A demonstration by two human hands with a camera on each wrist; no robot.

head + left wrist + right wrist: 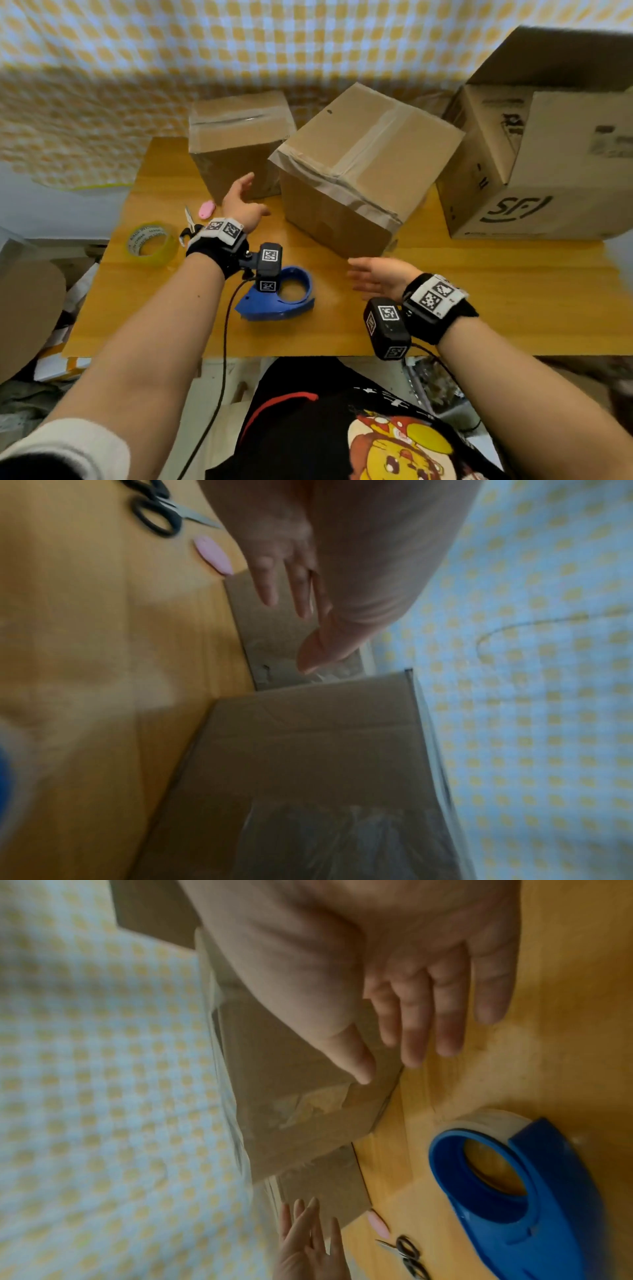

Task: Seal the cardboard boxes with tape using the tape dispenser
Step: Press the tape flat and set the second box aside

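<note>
Cardboard boxes sit on the orange wooden bench point(479, 308): a taped brown middle box point(363, 164) and a smaller taped brown box point(239, 137) behind it to the left. The blue plastic tape dispenser point(274, 301) lies on the bench between both wrists. The left hand point(241, 202) hovers near the smaller box, grip wide, fingers straight. The right hand point(380, 277) hovers by the middle box's near corner, grip likewise wide, holding nothing.

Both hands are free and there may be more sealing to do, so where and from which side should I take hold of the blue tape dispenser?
Grip the blue tape dispenser round its curved blue shell, fingers through the open ring. It lies flat on the table, ring facing up, so come from above. The right hand is open, beside it and unobstructed.
</note>
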